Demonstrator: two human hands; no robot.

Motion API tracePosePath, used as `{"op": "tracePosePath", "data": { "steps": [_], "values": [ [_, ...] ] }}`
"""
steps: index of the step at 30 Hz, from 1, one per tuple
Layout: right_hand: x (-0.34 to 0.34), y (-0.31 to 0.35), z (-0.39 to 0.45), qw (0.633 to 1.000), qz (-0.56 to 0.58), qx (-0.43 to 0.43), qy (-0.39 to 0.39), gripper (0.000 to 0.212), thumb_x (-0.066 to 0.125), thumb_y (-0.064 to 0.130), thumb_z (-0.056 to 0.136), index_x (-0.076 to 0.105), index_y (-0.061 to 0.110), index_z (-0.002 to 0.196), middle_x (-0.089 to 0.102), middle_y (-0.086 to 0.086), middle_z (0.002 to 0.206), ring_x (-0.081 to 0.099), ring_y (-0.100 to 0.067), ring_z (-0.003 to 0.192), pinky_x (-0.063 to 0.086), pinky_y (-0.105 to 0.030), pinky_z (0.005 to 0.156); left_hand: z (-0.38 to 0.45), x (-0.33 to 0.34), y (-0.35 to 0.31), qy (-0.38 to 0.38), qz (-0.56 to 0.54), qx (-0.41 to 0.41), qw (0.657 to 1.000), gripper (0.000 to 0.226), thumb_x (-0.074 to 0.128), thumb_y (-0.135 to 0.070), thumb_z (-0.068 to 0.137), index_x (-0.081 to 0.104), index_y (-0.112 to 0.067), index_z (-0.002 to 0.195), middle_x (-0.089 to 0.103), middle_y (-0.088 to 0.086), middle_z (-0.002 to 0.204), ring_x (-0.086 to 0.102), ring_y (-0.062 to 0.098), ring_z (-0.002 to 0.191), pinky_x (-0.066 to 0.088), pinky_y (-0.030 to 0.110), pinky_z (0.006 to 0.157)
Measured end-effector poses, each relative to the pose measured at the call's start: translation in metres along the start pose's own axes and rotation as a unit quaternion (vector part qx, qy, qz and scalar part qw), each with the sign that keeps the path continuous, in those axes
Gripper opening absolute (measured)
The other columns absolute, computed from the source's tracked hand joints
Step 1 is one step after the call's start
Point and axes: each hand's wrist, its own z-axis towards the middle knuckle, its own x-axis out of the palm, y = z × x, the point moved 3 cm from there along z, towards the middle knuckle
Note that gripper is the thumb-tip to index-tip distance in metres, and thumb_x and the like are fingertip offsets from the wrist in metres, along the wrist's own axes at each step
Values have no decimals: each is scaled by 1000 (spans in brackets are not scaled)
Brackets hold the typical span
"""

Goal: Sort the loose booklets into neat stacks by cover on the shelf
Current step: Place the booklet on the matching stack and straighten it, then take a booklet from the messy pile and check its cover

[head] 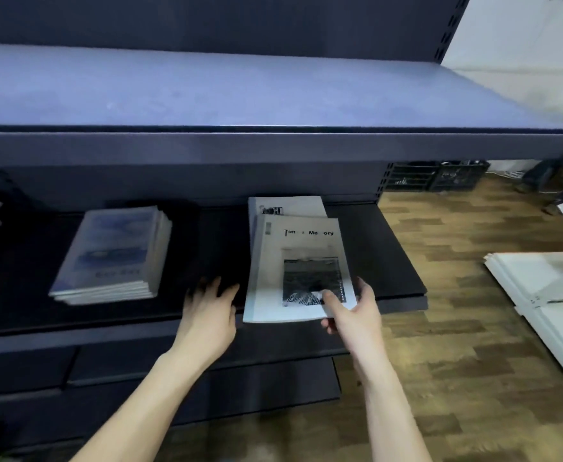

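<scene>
Head view: shelf [390, 261] dark, middle tier. Your right hand [350, 308] pinches the near right corner of the white booklet [300, 271], thumb on the cover, fingers beneath. Its long axis runs away from you, over another white booklet [286, 206] that peeks out behind. Your left hand [211, 311] rests flat and released just left of it, so nearer for squaring. Blue-cover stack [116, 255] sits well apart, leftward.
</scene>
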Motion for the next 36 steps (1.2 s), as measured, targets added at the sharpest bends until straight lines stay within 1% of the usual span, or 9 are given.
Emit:
{"op": "tracePosePath", "data": {
  "steps": [2, 4, 8, 12, 16, 21, 27, 32, 36],
  "values": [
    [-4, 1, 9, 997, -60, -49, 5, 85, 77, 34, 81, 29, 24, 151, 56, 4, 133, 71, -21, 83, 59, -30, 71, -1, 1, -2, -5, 1, -10, 1000, 52, 42, -23, 99, 32, -31, 150, 20, 7, 160, 18, 31, 145, 16, 47, 119],
    [-5, 4, 19, 987, -127, -94, 14, 92, 82, 38, 72, 34, 24, 149, 52, 8, 135, 70, -20, 96, 57, -39, 89, 2, 0, -5, -10, 1, -18, 1000, 51, 42, -24, 100, 32, -31, 150, 20, 7, 159, 19, 32, 145, 17, 47, 118],
    [-3, 9, 34, 967, -217, -133, 4, 80, 83, 25, 76, 45, 18, 145, 50, -5, 134, 66, -21, 95, 50, -31, 90, 9, -4, -12, -12, 3, -25, 1000, 50, 40, -26, 100, 33, -32, 149, 20, 6, 159, 17, 30, 146, 17, 47, 119],
    [1, 7, 43, 936, -318, -149, -23, 69, 76, 34, 83, 48, 19, 145, 49, -8, 145, 42, -32, 128, 40, -39, 98, 19, -8, -18, -17, 16, -25, 999, 48, 38, -28, 101, 33, -31, 149, 18, 6, 160, 14, 29, 147, 17, 47, 119],
    [7, -3, 55, 948, -287, -135, 12, 73, 75, 34, 85, 42, 22, 150, 38, -9, 156, 31, -31, 143, 32, -39, 110, 31, -11, -21, -1, 5, -32, 999, 49, 35, -29, 103, 28, -31, 151, 10, 5, 162, 8, 29, 148, 11, 46, 121],
    [10, -7, 59, 963, -231, -137, 16, 73, 74, 30, 87, 40, 28, 151, 33, -5, 159, 27, -20, 149, 34, -35, 112, 41, -10, -25, 2, 0, -26, 1000, 48, 35, -29, 103, 28, -30, 150, 10, 4, 161, 6, 30, 148, 10, 45, 121],
    [7, -7, 59, 962, -240, -132, 5, 70, 75, 29, 87, 44, 27, 149, 32, 0, 160, 30, -15, 147, 35, -26, 107, 45, -7, -26, 1, -4, -19, 1000, 46, 36, -27, 102, 32, -28, 148, 13, 4, 160, 7, 30, 148, 12, 46, 121],
    [6, -6, 52, 953, -268, -140, 2, 68, 75, 27, 86, 47, 26, 148, 28, -9, 162, 18, -24, 152, 32, -43, 117, 35, -11, -29, -2, -5, -26, 1000, 47, 37, -29, 102, 32, -29, 149, 13, 5, 161, 8, 30, 148, 13, 46, 120],
    [14, 5, 32, 945, -276, -176, -8, 61, 73, 34, 85, 54, 21, 142, 32, -13, 159, 17, -31, 151, 27, -48, 119, 13, -17, -28, -23, -4, -40, 999, 47, 41, -29, 101, 36, -28, 148, 20, 6, 159, 15, 29, 147, 16, 46, 119]
  ]
}}
